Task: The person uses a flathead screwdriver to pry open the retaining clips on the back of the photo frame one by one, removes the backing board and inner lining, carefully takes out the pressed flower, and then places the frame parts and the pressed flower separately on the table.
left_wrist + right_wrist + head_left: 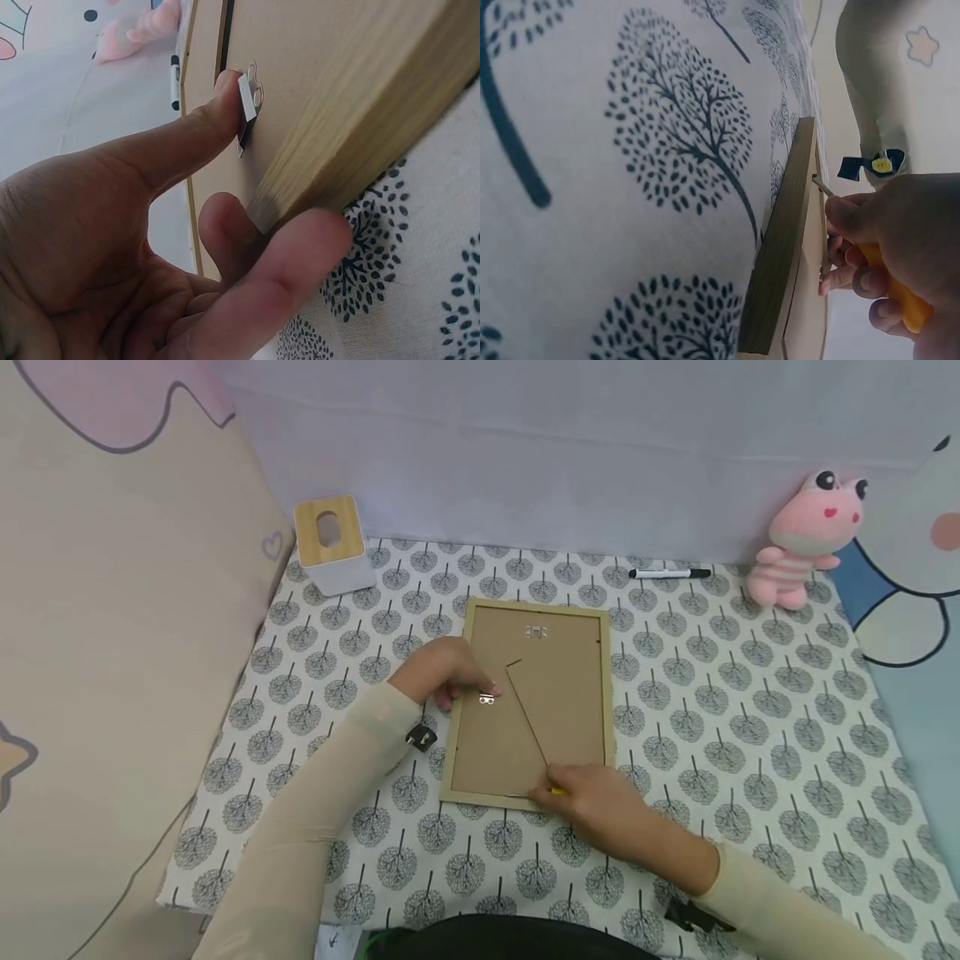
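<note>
A picture frame [609,693] with a pale wooden border lies back side up on the table. Its brown backboard [566,693] carries a folded-line stand flap and small metal hangers, one of them a hanger [255,94] beside my left thumb. My left hand [450,668] grips the frame's left side, thumb on the backboard and fingers at the outer edge [330,165]. In my right hand [600,806] is a screwdriver [900,296] with a yellow-orange handle. Its thin metal shaft points at the frame's near edge; the tip's exact contact is hard to see.
A white tissue box [341,578] with a wooden lid stands at the back left. A marker [670,574] lies at the back, and a pink plush toy [806,539] sits in the back right corner. A tree-patterned cloth [735,735] covers the table.
</note>
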The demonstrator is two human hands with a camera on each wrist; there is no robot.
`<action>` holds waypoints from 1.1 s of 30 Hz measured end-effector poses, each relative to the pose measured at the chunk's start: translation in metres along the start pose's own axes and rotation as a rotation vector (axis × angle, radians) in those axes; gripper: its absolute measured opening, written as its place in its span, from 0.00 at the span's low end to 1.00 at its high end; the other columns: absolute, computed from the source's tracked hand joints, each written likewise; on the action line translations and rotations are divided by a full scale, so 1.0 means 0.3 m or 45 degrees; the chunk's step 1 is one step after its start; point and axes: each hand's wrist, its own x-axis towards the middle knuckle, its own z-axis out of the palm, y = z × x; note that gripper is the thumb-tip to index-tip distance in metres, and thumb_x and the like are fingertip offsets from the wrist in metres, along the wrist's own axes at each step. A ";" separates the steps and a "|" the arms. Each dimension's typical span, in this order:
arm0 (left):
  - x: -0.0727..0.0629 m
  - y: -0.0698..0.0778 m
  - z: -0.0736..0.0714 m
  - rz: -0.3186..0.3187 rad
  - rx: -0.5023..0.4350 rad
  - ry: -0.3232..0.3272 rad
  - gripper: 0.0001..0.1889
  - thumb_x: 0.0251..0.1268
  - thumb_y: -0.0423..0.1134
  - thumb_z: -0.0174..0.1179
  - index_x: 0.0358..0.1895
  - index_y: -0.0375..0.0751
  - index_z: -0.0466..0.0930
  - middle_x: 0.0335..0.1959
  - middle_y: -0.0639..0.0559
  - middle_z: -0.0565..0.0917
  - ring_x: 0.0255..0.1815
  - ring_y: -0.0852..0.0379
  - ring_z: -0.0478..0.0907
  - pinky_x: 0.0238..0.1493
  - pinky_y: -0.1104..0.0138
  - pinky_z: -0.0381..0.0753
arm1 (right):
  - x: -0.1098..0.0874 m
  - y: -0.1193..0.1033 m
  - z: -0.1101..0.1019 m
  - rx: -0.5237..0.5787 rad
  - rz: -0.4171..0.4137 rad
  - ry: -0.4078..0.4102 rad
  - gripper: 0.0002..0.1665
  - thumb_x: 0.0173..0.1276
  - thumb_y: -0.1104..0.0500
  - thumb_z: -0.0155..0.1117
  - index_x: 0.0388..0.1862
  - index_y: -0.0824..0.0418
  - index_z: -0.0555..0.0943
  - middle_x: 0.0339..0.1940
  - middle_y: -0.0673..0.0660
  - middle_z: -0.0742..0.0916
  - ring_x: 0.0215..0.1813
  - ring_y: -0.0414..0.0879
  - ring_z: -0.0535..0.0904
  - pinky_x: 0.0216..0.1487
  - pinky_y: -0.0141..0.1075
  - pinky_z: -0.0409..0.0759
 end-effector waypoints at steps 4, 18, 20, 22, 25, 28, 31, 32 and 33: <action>0.001 0.007 -0.002 0.000 0.013 0.001 0.37 0.53 0.68 0.77 0.47 0.37 0.78 0.33 0.45 0.82 0.22 0.52 0.87 0.30 0.63 0.90 | -0.003 -0.014 -0.007 -0.097 -0.033 -0.007 0.18 0.63 0.63 0.74 0.52 0.53 0.91 0.36 0.51 0.86 0.32 0.40 0.81 0.30 0.32 0.83; 0.018 -0.029 -0.040 0.154 0.470 0.118 0.46 0.54 0.77 0.67 0.57 0.37 0.79 0.49 0.46 0.86 0.40 0.51 0.83 0.46 0.59 0.83 | -0.023 0.187 -0.013 0.633 0.863 -0.003 0.22 0.82 0.57 0.61 0.72 0.56 0.80 0.53 0.59 0.91 0.35 0.40 0.83 0.39 0.36 0.85; 0.026 -0.038 -0.063 0.199 0.471 0.202 0.42 0.57 0.74 0.67 0.57 0.38 0.80 0.50 0.46 0.86 0.44 0.50 0.81 0.51 0.56 0.83 | -0.020 0.228 -0.006 0.589 0.938 -0.003 0.22 0.84 0.58 0.57 0.73 0.58 0.79 0.50 0.63 0.91 0.27 0.40 0.75 0.32 0.34 0.78; 0.041 -0.040 -0.089 0.266 0.409 0.295 0.37 0.60 0.68 0.69 0.56 0.38 0.79 0.48 0.44 0.87 0.45 0.48 0.82 0.51 0.54 0.84 | -0.009 0.266 0.000 0.552 1.000 -0.016 0.23 0.86 0.57 0.54 0.73 0.61 0.78 0.50 0.67 0.90 0.22 0.40 0.71 0.28 0.35 0.75; 0.085 -0.035 -0.124 0.400 0.284 0.420 0.30 0.64 0.58 0.71 0.56 0.38 0.77 0.47 0.44 0.85 0.44 0.48 0.81 0.49 0.54 0.84 | 0.022 0.318 0.013 0.505 1.071 -0.016 0.24 0.86 0.56 0.53 0.73 0.64 0.77 0.48 0.71 0.89 0.23 0.42 0.72 0.28 0.37 0.75; 0.143 -0.031 -0.147 0.495 0.164 0.454 0.25 0.68 0.50 0.71 0.55 0.37 0.72 0.46 0.44 0.80 0.45 0.47 0.78 0.47 0.55 0.82 | 0.051 0.360 0.026 0.534 1.162 0.001 0.25 0.84 0.56 0.56 0.74 0.63 0.76 0.48 0.71 0.88 0.21 0.44 0.72 0.25 0.38 0.75; 0.199 -0.034 -0.159 0.518 0.077 0.422 0.23 0.71 0.49 0.69 0.53 0.38 0.69 0.46 0.43 0.77 0.46 0.46 0.75 0.48 0.54 0.80 | 0.069 0.385 0.041 0.559 1.241 0.009 0.26 0.83 0.55 0.58 0.75 0.62 0.76 0.46 0.70 0.87 0.18 0.43 0.69 0.22 0.36 0.73; 0.216 -0.037 -0.160 0.517 0.052 0.408 0.23 0.71 0.50 0.68 0.52 0.39 0.68 0.46 0.43 0.76 0.45 0.46 0.75 0.47 0.54 0.80 | 0.073 0.391 0.045 0.554 1.251 0.009 0.26 0.83 0.55 0.58 0.75 0.62 0.76 0.45 0.69 0.87 0.18 0.43 0.68 0.22 0.36 0.72; 0.231 -0.040 -0.161 0.517 0.034 0.396 0.24 0.71 0.52 0.68 0.51 0.39 0.68 0.45 0.43 0.76 0.45 0.46 0.74 0.47 0.55 0.79 | 0.075 0.395 0.050 0.545 1.260 0.006 0.26 0.84 0.55 0.57 0.76 0.61 0.75 0.41 0.68 0.87 0.17 0.42 0.67 0.21 0.36 0.71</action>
